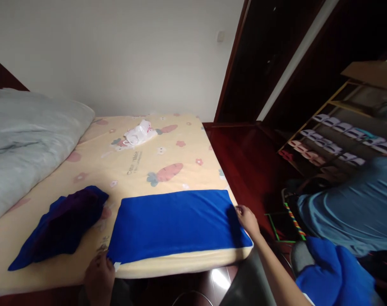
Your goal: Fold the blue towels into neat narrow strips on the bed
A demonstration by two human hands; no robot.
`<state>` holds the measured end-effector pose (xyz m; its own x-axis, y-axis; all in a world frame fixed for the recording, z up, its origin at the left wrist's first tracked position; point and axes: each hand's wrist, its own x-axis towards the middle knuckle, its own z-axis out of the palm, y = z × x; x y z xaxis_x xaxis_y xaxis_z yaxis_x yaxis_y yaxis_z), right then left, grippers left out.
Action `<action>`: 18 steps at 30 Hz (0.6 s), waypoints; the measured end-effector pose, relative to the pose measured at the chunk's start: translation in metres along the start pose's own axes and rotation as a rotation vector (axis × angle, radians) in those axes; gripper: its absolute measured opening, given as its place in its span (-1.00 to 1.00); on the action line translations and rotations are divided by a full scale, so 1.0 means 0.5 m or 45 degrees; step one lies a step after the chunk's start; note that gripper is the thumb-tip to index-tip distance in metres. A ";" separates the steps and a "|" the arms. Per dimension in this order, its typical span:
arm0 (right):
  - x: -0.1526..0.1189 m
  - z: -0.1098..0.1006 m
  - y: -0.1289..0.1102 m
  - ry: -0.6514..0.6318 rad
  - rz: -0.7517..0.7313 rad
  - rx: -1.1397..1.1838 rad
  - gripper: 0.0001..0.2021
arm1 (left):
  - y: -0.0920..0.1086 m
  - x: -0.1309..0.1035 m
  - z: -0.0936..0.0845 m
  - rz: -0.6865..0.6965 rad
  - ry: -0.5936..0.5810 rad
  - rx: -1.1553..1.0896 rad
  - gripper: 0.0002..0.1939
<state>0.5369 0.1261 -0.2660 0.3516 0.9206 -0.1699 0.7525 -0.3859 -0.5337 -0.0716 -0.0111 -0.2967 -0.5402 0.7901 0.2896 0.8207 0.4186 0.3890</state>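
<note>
A blue towel [177, 225] lies flat in a rectangle on the bed near its front edge, with a small white tag at its near left corner. Beside that tag, my left hand [100, 272] has its fingers closed on the corner. My right hand [248, 221] is at the towel's right edge with thumb and fingers pinched together; how much cloth is between them is hard to see. To the left rests a crumpled blue and dark purple cloth [66, 225], apart from both hands.
The bed [180, 148] has a carrot-patterned sheet. On it are a white plastic bag [140, 132] and a grey quilt [30, 136]. At right stand a shoe rack [335, 102] with several pairs of slippers, and blue fabric [337, 272] lying low beside grey-blue cloth [353, 204].
</note>
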 end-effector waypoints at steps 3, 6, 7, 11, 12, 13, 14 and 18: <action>0.107 0.027 -0.057 -0.073 0.039 -0.009 -0.62 | 0.132 -0.062 0.040 0.328 -0.045 -0.038 -0.70; 0.183 0.054 -0.074 -0.090 0.121 -0.045 -0.56 | 0.360 -0.174 0.103 0.781 -0.501 -0.291 -0.72; 0.200 0.060 -0.074 -0.095 0.152 -0.057 -0.55 | 0.444 -0.219 0.128 0.916 -0.627 -0.342 -0.72; 0.238 0.066 -0.060 -0.108 0.205 -0.077 -0.59 | 0.722 -0.394 0.232 1.287 -0.871 -0.432 -0.61; 0.245 0.065 -0.055 -0.103 0.206 -0.077 -0.59 | 0.767 -0.427 0.256 1.345 -0.895 -0.425 -0.56; 0.251 0.063 -0.050 -0.097 0.208 -0.077 -0.58 | 0.801 -0.455 0.277 1.380 -0.913 -0.406 -0.55; 0.258 0.061 -0.046 -0.092 0.209 -0.076 -0.58 | 0.827 -0.476 0.296 1.373 -0.918 -0.392 -0.60; 0.280 0.057 -0.029 -0.097 0.216 -0.080 -0.59 | 0.859 -0.522 0.335 1.324 -0.937 -0.362 -0.77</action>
<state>0.5591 0.2623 -0.3057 0.4347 0.8431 -0.3167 0.7202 -0.5365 -0.4398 0.4530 0.0373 -0.3518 0.6220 0.7810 0.0565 0.6735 -0.5704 0.4702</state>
